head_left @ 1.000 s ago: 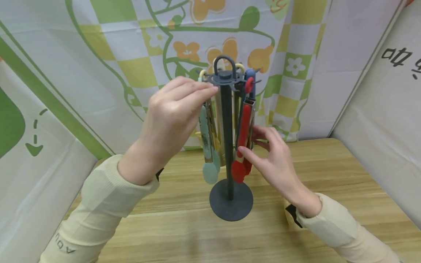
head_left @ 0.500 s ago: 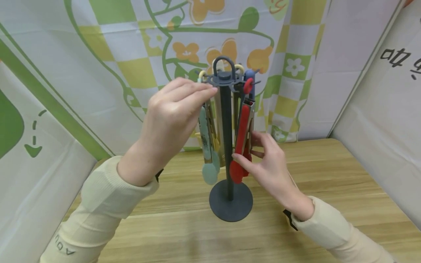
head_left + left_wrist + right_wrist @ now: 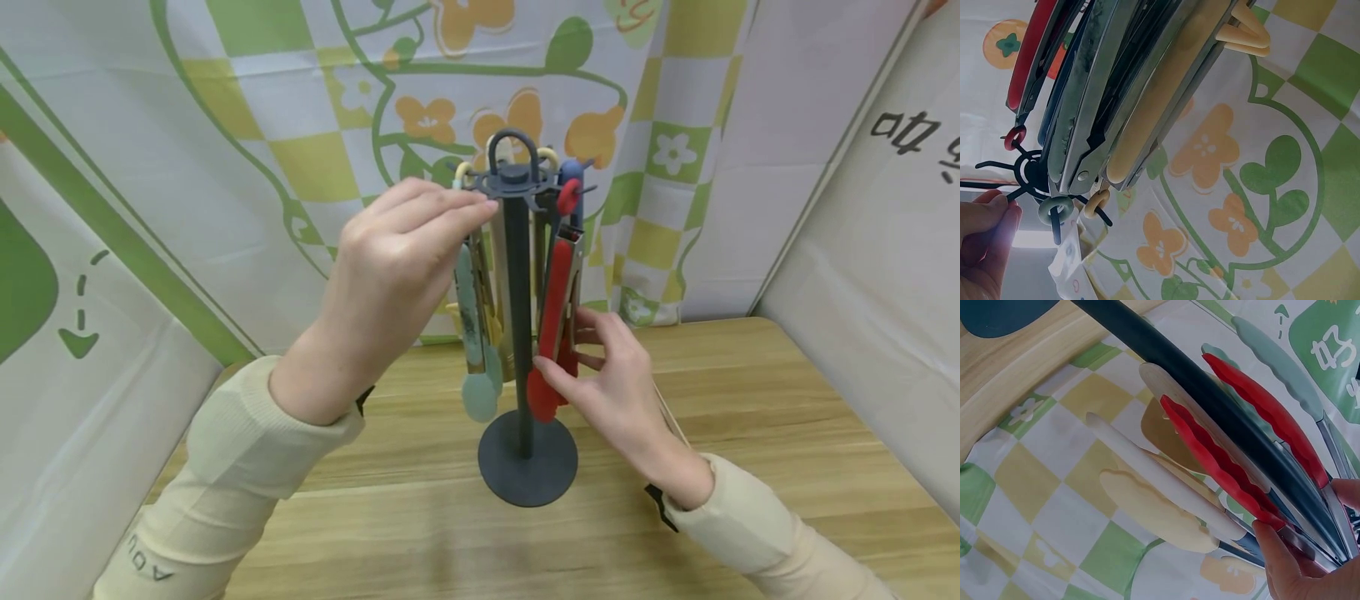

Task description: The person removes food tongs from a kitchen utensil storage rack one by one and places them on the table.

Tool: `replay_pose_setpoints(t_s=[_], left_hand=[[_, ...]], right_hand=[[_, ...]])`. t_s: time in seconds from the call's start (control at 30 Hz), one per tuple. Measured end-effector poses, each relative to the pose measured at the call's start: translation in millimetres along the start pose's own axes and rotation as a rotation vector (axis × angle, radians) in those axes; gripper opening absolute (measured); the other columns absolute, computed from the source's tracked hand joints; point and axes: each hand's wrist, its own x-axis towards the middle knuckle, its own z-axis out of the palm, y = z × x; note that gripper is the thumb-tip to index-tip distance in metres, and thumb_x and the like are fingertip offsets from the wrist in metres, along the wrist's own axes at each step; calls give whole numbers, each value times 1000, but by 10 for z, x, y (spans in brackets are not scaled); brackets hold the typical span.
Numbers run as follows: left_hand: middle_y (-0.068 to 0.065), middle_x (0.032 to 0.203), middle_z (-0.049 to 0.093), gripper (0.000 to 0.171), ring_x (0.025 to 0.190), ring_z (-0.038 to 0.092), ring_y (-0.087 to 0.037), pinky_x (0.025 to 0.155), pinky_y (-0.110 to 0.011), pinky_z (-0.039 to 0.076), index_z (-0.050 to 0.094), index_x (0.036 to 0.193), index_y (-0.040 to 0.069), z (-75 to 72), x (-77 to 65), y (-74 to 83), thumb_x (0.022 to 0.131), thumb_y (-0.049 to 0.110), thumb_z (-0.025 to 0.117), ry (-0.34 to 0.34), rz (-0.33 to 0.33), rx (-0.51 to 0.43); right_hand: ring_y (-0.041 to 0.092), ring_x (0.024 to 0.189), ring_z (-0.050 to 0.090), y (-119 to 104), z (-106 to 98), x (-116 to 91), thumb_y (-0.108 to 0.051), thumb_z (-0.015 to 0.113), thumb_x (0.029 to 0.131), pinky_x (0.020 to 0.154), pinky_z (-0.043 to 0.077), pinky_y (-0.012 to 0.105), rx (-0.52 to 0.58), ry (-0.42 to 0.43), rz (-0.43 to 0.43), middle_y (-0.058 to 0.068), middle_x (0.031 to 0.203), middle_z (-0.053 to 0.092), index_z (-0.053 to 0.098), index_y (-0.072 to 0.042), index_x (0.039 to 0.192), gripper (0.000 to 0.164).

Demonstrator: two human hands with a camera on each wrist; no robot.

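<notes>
A black stand (image 3: pixel 517 333) with a round base and a ring of hooks on top holds several hanging tongs. My left hand (image 3: pixel 397 250) is up at the top ring; in the left wrist view its thumb and finger pinch one bare hook (image 3: pixel 1015 194). Red tongs (image 3: pixel 556 292) hang by their red loop on the right side. Near their red tips, my right hand (image 3: pixel 615 379) holds them between thumb and fingers, the two arms slightly apart in the right wrist view. Mint-green tongs (image 3: pixel 467 308) hang on the left, partly behind my left hand.
Cream-yellow tongs (image 3: pixel 1172 81) and a blue-handled utensil (image 3: pixel 572 172) hang on other hooks toward the back. The stand's base (image 3: pixel 527 479) rests on a wooden table (image 3: pixel 360 517). A patterned curtain (image 3: pixel 300 167) closes off the back, with white panels at both sides.
My right hand has slid down the red tongs toward their tips and closed in around them; the tongs have shifted slightly. My left hand has stayed at the top ring.
</notes>
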Motion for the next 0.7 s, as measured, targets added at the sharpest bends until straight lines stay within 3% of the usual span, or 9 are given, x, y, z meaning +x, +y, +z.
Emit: replay_pose_setpoints(t_s=[0.7], left_hand=[[-16, 87, 69, 24, 79, 61, -27, 74, -31, 53, 70, 92, -5, 11, -6, -7, 88, -9, 47, 4, 5, 2]], right_hand=[[17, 87, 60, -36, -48, 0, -14, 78, 71, 67, 57, 34, 27, -14, 31, 5, 102, 56, 56, -5, 114, 49]])
